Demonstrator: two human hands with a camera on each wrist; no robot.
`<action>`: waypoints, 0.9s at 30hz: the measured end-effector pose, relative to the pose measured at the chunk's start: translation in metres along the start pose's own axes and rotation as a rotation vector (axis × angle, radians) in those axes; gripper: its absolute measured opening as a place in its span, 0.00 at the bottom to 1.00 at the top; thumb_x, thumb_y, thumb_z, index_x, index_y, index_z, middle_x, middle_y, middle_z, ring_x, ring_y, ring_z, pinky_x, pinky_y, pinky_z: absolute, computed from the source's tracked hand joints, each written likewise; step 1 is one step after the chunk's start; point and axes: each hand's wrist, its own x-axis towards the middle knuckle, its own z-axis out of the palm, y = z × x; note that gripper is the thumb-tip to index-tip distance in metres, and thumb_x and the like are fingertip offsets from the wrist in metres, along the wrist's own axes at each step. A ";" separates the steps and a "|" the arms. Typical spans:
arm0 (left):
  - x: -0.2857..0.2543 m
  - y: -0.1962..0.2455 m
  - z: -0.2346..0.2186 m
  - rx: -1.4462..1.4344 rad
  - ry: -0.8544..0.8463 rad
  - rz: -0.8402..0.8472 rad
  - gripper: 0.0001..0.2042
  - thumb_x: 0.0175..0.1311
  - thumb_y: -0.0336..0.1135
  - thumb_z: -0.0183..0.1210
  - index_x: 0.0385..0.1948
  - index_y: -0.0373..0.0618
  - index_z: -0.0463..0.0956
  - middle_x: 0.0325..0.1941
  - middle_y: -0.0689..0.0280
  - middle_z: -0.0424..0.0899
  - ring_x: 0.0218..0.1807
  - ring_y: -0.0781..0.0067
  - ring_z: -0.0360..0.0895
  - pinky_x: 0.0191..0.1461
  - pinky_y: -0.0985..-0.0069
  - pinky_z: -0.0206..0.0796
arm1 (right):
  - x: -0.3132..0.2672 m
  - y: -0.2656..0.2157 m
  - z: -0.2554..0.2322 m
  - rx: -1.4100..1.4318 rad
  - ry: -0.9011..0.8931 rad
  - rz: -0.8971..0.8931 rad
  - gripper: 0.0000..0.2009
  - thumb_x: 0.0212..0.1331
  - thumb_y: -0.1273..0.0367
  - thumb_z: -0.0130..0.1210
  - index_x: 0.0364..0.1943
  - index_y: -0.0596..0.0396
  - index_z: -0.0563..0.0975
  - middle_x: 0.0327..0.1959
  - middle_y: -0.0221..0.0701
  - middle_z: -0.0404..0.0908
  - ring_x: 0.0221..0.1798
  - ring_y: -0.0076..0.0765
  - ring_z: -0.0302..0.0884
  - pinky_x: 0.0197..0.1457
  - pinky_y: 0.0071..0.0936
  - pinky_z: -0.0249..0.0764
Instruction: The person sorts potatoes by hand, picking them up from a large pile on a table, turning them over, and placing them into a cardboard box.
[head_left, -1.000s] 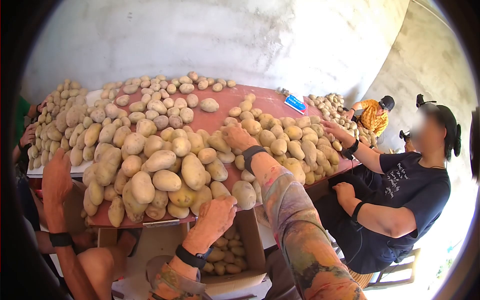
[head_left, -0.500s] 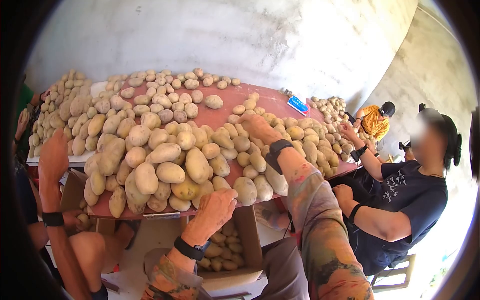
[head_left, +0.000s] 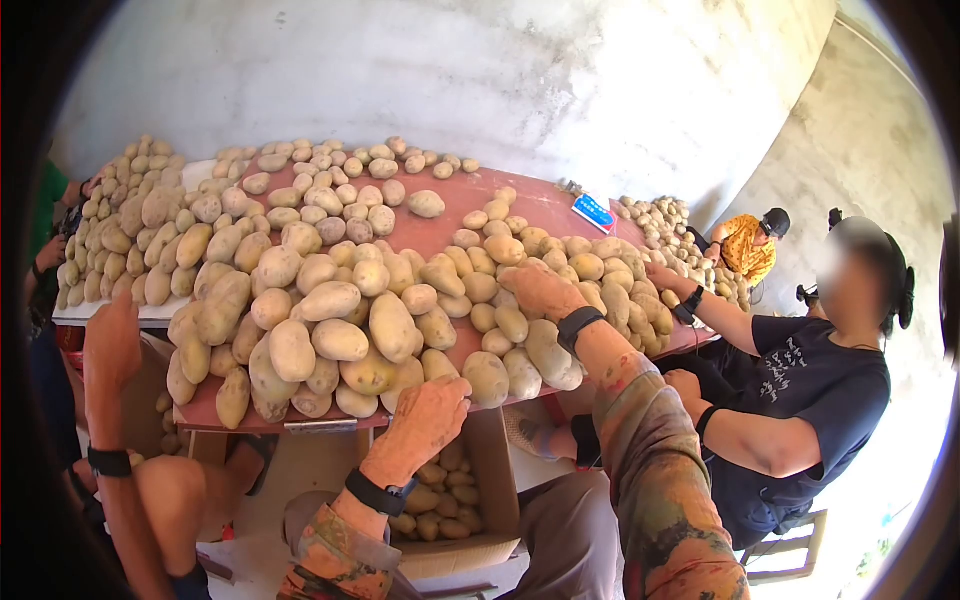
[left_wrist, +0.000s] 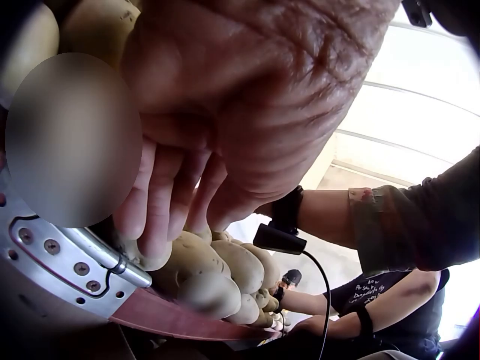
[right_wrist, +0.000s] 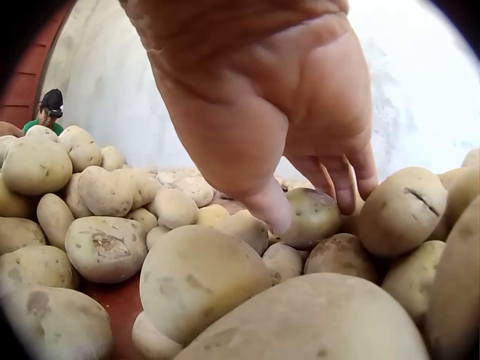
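Observation:
Many potatoes (head_left: 340,341) are heaped on the red table (head_left: 440,232). At the front edge my left hand (head_left: 420,418) rests against them with its fingers bent loosely downward. In the left wrist view the left hand (left_wrist: 255,97) hangs over potatoes beside a metal fitting (left_wrist: 64,259), holding none that I can see. Over the right part of the heap, my right hand (head_left: 545,290) reaches down. The right wrist view shows the right hand (right_wrist: 262,90) with thumb and fingers on either side of a potato (right_wrist: 309,217), which lies among the others.
Below the table edge stands a cardboard box (head_left: 497,470) with potatoes inside. A person in a dark shirt (head_left: 800,385) sits at the right, one hand on the potatoes. Another person's forearm (head_left: 125,500) rises at the left. A blue card (head_left: 594,212) lies toward the back.
My right hand has come down from the back of the heap toward the front right. My left hand has barely moved. The person at the right has lowered a raised hand to the potatoes.

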 end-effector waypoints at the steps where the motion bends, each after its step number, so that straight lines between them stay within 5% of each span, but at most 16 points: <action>1: 0.000 0.000 -0.001 0.001 -0.015 -0.010 0.06 0.63 0.32 0.55 0.34 0.41 0.76 0.35 0.54 0.82 0.39 0.46 0.80 0.44 0.55 0.71 | 0.001 -0.001 0.002 -0.015 0.011 0.020 0.16 0.61 0.74 0.47 0.49 0.44 0.81 0.47 0.42 0.81 0.54 0.51 0.78 0.55 0.45 0.75; 4: 0.000 -0.001 -0.003 -0.001 -0.047 -0.030 0.08 0.63 0.32 0.56 0.39 0.41 0.79 0.37 0.53 0.84 0.40 0.45 0.81 0.45 0.56 0.72 | 0.003 -0.003 0.006 -0.002 0.014 0.063 0.16 0.59 0.75 0.47 0.50 0.49 0.79 0.48 0.46 0.80 0.54 0.54 0.77 0.57 0.47 0.74; 7: -0.001 -0.002 -0.002 -0.004 -0.048 -0.029 0.08 0.62 0.32 0.56 0.39 0.41 0.79 0.37 0.52 0.84 0.40 0.45 0.81 0.45 0.56 0.72 | 0.006 -0.006 0.017 -0.003 0.149 0.093 0.16 0.59 0.73 0.48 0.48 0.45 0.82 0.45 0.43 0.82 0.53 0.53 0.79 0.54 0.48 0.75; 13: 0.001 0.002 -0.005 0.029 -0.088 -0.056 0.09 0.63 0.32 0.56 0.40 0.40 0.79 0.37 0.51 0.84 0.40 0.45 0.81 0.45 0.55 0.72 | 0.005 -0.005 0.008 -0.055 0.085 0.016 0.17 0.58 0.75 0.48 0.49 0.46 0.81 0.44 0.45 0.82 0.53 0.54 0.78 0.55 0.47 0.74; 22: 0.002 0.004 -0.001 0.055 -0.101 -0.040 0.08 0.63 0.33 0.57 0.40 0.41 0.79 0.36 0.52 0.84 0.39 0.46 0.81 0.44 0.56 0.73 | 0.019 -0.025 -0.007 0.054 0.080 -0.001 0.09 0.54 0.74 0.52 0.37 0.55 0.80 0.36 0.47 0.83 0.50 0.57 0.79 0.52 0.48 0.75; 27: 0.002 0.004 0.000 0.049 -0.092 -0.029 0.08 0.63 0.33 0.57 0.39 0.41 0.79 0.35 0.52 0.84 0.39 0.47 0.81 0.44 0.56 0.73 | 0.050 -0.032 0.026 0.015 -0.036 0.012 0.10 0.55 0.73 0.54 0.42 0.53 0.80 0.43 0.44 0.83 0.54 0.53 0.79 0.54 0.50 0.74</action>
